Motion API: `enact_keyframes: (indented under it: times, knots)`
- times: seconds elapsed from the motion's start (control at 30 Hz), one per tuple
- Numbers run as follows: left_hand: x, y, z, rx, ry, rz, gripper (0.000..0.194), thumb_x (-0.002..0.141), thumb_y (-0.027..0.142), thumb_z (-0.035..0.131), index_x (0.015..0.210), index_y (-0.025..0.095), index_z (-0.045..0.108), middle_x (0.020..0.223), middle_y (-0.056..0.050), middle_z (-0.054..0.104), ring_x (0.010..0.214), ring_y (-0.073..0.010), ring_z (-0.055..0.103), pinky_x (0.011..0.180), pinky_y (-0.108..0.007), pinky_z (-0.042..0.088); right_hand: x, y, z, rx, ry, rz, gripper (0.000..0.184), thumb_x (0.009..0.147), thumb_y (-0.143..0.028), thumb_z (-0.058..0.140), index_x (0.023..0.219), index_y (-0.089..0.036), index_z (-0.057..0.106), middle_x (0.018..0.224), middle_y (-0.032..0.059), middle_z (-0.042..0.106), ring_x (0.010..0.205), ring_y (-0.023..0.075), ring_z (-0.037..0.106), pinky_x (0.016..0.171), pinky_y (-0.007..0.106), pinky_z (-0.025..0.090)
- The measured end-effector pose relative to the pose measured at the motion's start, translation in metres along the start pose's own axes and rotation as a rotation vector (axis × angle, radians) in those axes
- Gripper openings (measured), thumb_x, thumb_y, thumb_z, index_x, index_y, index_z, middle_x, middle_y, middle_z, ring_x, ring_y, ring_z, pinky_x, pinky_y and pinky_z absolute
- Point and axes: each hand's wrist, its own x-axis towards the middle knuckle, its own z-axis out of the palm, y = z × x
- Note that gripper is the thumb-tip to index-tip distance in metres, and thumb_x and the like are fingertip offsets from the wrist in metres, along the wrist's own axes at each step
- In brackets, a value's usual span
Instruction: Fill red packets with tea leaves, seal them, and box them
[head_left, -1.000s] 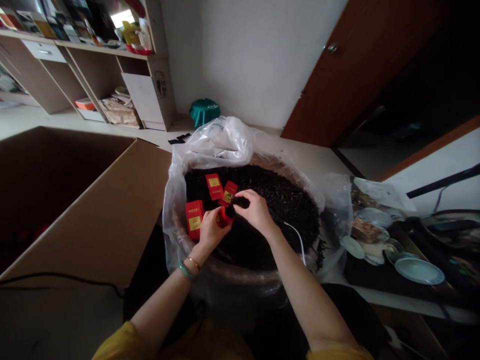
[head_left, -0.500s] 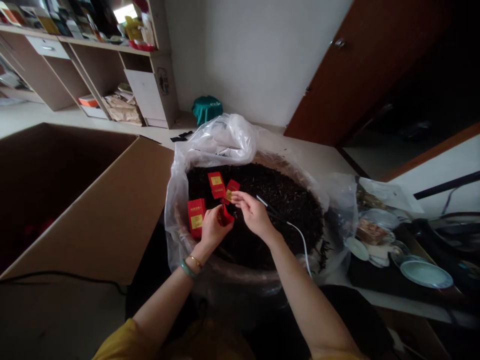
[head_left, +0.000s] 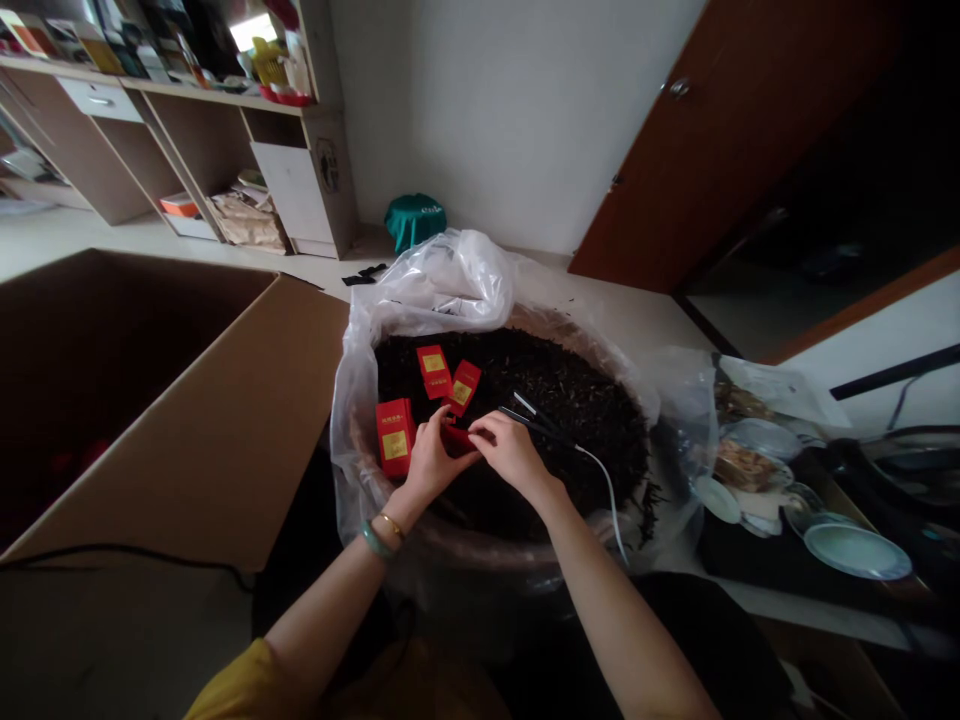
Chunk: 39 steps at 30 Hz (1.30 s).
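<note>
My left hand (head_left: 430, 458) is closed around a small red packet (head_left: 457, 438), held low over the dark dried leaves (head_left: 559, 375). My right hand (head_left: 513, 452) pinches the packet's upper edge on its right side; the fingers partly cover the packet. Several red packets with gold labels lie on the leaves: a red packet (head_left: 394, 440) left of my left hand, and a pair beyond the hands, one red packet (head_left: 433, 372) beside another red packet (head_left: 463, 388). Just past my right hand lies a black tong-like tool (head_left: 551, 430) with a white cord.
Clear plastic (head_left: 469, 270) lines the round container holding the leaves. An open cardboard box (head_left: 210, 410) stands at left, with something red inside. At right are a pale dish (head_left: 857, 548) and plastic bags. Behind are a desk (head_left: 292, 200), a teal bundle (head_left: 415, 222) and a brown door (head_left: 697, 130).
My right hand has moved down and inward from the packets beyond, and its fingers have closed on the held packet's edge. The left hand stays nearly in place.
</note>
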Motion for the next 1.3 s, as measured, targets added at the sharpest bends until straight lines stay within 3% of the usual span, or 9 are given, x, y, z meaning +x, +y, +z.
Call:
enact_keyframes:
  times: [0.2,0.4,0.53,0.67,0.83,0.97,1.1,1.17,1.3]
  knots:
    - [0.002,-0.002,-0.001,-0.115,-0.097,0.059,0.030,0.075,0.019,0.066,0.104,0.019,0.059,0.093,-0.004,0.060,0.081,-0.0160,0.060,0.064,-0.026,0.051,-0.004,0.017,-0.017,0.145,0.042,0.083,0.011,0.079,-0.027,0.060,0.077,-0.018,0.065,0.076,0.0032,0.067,0.067,0.0153,0.064,0.065,0.028,0.053]
    - [0.004,-0.002,-0.001,-0.085,-0.034,0.052,0.027,0.071,0.021,0.071,0.096,0.018,0.061,0.086,-0.001,0.057,0.073,-0.0137,0.057,0.064,-0.025,0.050,-0.010,0.025,-0.034,0.308,0.200,0.224,0.025,0.080,-0.040,0.058,0.086,-0.017,0.065,0.076,0.0054,0.068,0.066,0.0167,0.067,0.063,0.029,0.055]
    - [0.004,-0.001,-0.001,-0.044,-0.051,0.073,0.036,0.071,0.020,0.070,0.106,0.019,0.059,0.092,-0.003,0.058,0.077,-0.0150,0.058,0.071,-0.029,0.051,-0.014,0.011,-0.023,0.078,-0.023,0.040,0.028,0.080,-0.034,0.062,0.104,-0.022,0.066,0.109,0.0084,0.062,0.088,0.0177,0.064,0.066,0.027,0.054]
    - [0.000,0.004,-0.011,0.053,-0.069,0.155,0.061,0.073,0.015,0.064,0.130,0.021,0.045,0.112,-0.008,0.057,0.095,-0.0200,0.058,0.083,-0.036,0.051,-0.012,-0.008,-0.013,-0.219,-0.228,0.032,0.029,0.082,-0.031,0.064,0.110,-0.022,0.065,0.111,0.0076,0.060,0.097,0.0192,0.062,0.082,0.030,0.050]
    - [0.003,0.021,-0.039,0.338,-0.139,0.440,0.023,0.080,0.016,0.057,0.101,0.024,0.064,0.118,-0.008,0.057,0.113,-0.0267,0.047,0.096,-0.045,0.044,-0.006,-0.018,-0.021,-0.424,-0.362,0.040,0.026,0.086,-0.039,0.059,0.105,-0.023,0.066,0.103,0.0060,0.062,0.090,0.0188,0.063,0.073,0.026,0.048]
    - [0.016,0.036,-0.058,0.613,-0.224,0.433,0.017,0.076,0.029,0.065,0.091,0.022,0.066,0.117,-0.010,0.057,0.119,-0.0349,0.041,0.091,-0.051,0.045,-0.004,-0.021,-0.024,-0.553,-0.397,0.057,0.022,0.089,-0.036,0.055,0.107,-0.027,0.065,0.099,0.0050,0.064,0.091,0.0196,0.063,0.068,0.025,0.046]
    - [0.025,0.042,-0.060,0.735,-0.387,0.491,0.019,0.072,0.033,0.070,0.087,0.022,0.068,0.120,-0.011,0.056,0.122,-0.0384,0.039,0.089,-0.052,0.045,-0.004,-0.028,-0.017,-0.616,-0.417,0.063,0.021,0.090,-0.034,0.053,0.102,-0.024,0.065,0.099,0.0077,0.064,0.093,0.0224,0.063,0.068,0.027,0.047]
    - [0.027,0.040,-0.058,0.736,-0.451,0.504,0.017,0.073,0.031,0.070,0.086,0.020,0.067,0.117,-0.011,0.058,0.118,-0.0362,0.044,0.088,-0.049,0.047,-0.005,-0.031,-0.015,-0.616,-0.442,0.068,0.020,0.089,-0.033,0.053,0.101,-0.022,0.065,0.099,0.0089,0.064,0.091,0.0229,0.064,0.068,0.028,0.047]
    - [0.025,0.031,-0.058,0.626,-0.416,0.474,0.013,0.079,0.027,0.064,0.090,0.019,0.064,0.110,-0.010,0.061,0.103,-0.0267,0.055,0.086,-0.041,0.050,-0.007,-0.028,-0.020,-0.503,-0.389,0.065,0.020,0.090,-0.031,0.052,0.103,-0.024,0.066,0.100,0.0059,0.064,0.091,0.0189,0.064,0.072,0.026,0.047]
